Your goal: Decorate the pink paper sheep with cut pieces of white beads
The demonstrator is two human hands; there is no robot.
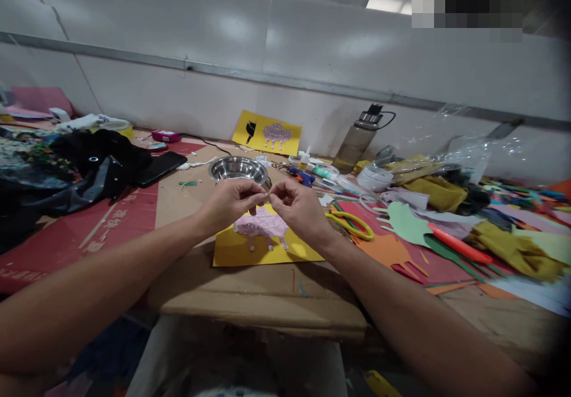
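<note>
My left hand [229,203] and my right hand [303,209] meet in the air above a yellow card [229,254], their fingertips pinched close together. Whatever they pinch is too small to make out. On the card lies a pale purple cutout [263,224] shaped like a crown, with a row of small shiny beads across it and at its points. Just behind my left hand stands a round metal bowl [238,171]. Yellow-handled scissors [357,224] rest to the right of my right hand.
A second yellow card [267,132] with black and purple cutouts leans on the wall. A bottle [357,138] stands at the back right. Coloured scraps, a green cutout [401,221] and a red-handled knife [461,243] cover the right. At left are a phone [160,168] and black cloth [102,153].
</note>
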